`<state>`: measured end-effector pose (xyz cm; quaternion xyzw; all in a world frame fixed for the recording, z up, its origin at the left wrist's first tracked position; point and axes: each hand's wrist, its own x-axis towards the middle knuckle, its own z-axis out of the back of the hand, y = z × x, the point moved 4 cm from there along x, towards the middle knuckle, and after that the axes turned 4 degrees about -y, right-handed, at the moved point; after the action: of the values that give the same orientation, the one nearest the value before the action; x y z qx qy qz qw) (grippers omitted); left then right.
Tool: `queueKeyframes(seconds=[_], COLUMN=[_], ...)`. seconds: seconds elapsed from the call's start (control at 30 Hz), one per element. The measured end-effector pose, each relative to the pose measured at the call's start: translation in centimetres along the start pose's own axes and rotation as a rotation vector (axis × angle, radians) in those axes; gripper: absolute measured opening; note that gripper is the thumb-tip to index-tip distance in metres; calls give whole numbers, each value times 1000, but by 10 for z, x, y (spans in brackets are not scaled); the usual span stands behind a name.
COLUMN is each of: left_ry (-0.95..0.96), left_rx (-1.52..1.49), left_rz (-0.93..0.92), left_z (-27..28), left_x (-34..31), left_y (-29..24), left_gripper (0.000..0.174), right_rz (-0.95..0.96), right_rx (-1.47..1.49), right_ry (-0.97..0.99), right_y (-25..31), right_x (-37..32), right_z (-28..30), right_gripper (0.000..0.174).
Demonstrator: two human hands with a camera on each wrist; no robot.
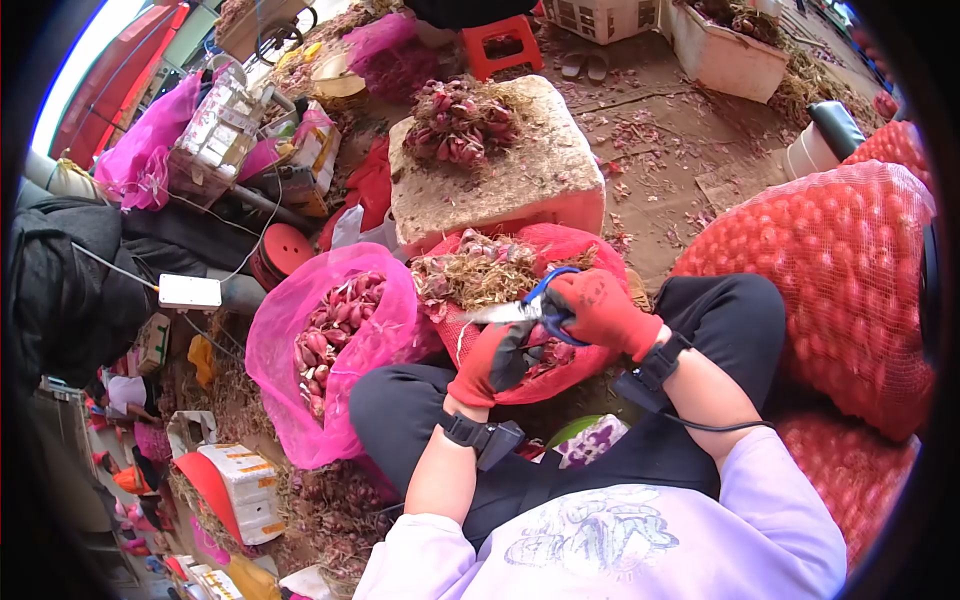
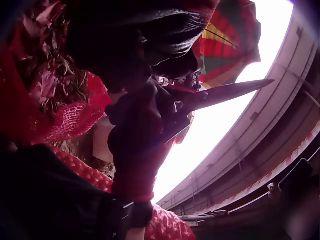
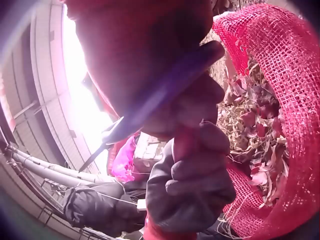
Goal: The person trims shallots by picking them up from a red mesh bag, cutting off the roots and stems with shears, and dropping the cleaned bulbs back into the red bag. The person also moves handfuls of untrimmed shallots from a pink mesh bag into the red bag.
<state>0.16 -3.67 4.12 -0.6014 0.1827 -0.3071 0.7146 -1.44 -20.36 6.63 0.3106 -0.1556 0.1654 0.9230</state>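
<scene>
Blue-handled scissors are gripped in my right hand, in a red glove; their blades point left over an open red mesh bag. Just below the blades, my left hand, in a red and dark glove, has its fingers curled. In the right wrist view the left hand is close against the right hand. A small purplish piece, apparently a shallot, shows between the hands in the left wrist view, mostly hidden by the gloves. Dry stalks and shallots fill the red bag. Beside it, a pink mesh bag holds loose shallots.
A foam box with a bunch of shallots on top stands beyond the red bag. Large full mesh sacks are at the right. A white power strip and its cables are at the left. Crossed legs lie beneath my forearms.
</scene>
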Motion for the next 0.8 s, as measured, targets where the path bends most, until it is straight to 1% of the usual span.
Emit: queueKeyframes(seconds=[0.03,0.07,0.13,0.17,0.2,0.23,0.27,0.3,0.33,0.37,0.4,0.47,0.5,0.53,0.6,0.63,0.7,0.73,0.77,0.8], left_ry=[-4,-67,-107,-131,-228,-236,-244,-250,-290,-314,-339,-390,-382,-370,-285,-273,-248,-310,-317,-323], left_rx=[-208,-417,-651,-771,-742,-578,-415,-252,-164,-216,-267,-344,-123,100,563,380,15,-400,-432,-464], left_rz=[263,526,560,575,559,470,382,294,151,131,110,76,-35,-145,-384,-352,-281,-80,-29,21], left_z=[-3,-6,-3,-2,-2,1,5,7,6,2,0,-1,1,4,7,5,-8,-15,-12,-7], left_x=[1,1,3,5,7,7,6,7,11,11,11,10,10,9,11,12,12,12,12,12], left_y=[1,0,12,11,5,4,3,4,10,9,8,5,-2,-12,-33,-34,-33,-26,-21,-14], left_gripper=[33,37,32,31,32,33,35,37,46,46,45,47,48,50,58,57,56,50,47,44], right_rz=[-95,-189,-372,-473,-568,-658,-745,-695,-645,-596,-646,-627,-616,-665,-771,-825,-753,-716,-679,-633], right_rx=[-25,-49,-51,206,464,724,1074,1065,1056,1046,912,1121,1227,1344,1537,1632,1626,1624,1622,1526], right_ry=[-24,-50,-86,-61,-32,3,37,45,53,59,139,36,-17,16,22,25,-19,-40,-64,-77], right_y=[-8,-19,-40,-45,-48,-49,-42,-33,-23,-15,-13,-9,-6,-5,-5,-5,-4,-3,-4,-8], right_x=[-3,-5,-8,-10,-11,-12,-11,-8,-5,-4,-7,-8,-8,-10,-12,-13,-9,-6,-4,-3], right_z=[-4,-9,-18,-20,-22,-27,-29,-25,-22,-20,-22,-27,-28,-25,-29,-31,-23,-18,-15,-15], right_gripper=[21,19,20,21,22,23,20,20,21,21,26,25,25,28,30,31,35,37,39,39])
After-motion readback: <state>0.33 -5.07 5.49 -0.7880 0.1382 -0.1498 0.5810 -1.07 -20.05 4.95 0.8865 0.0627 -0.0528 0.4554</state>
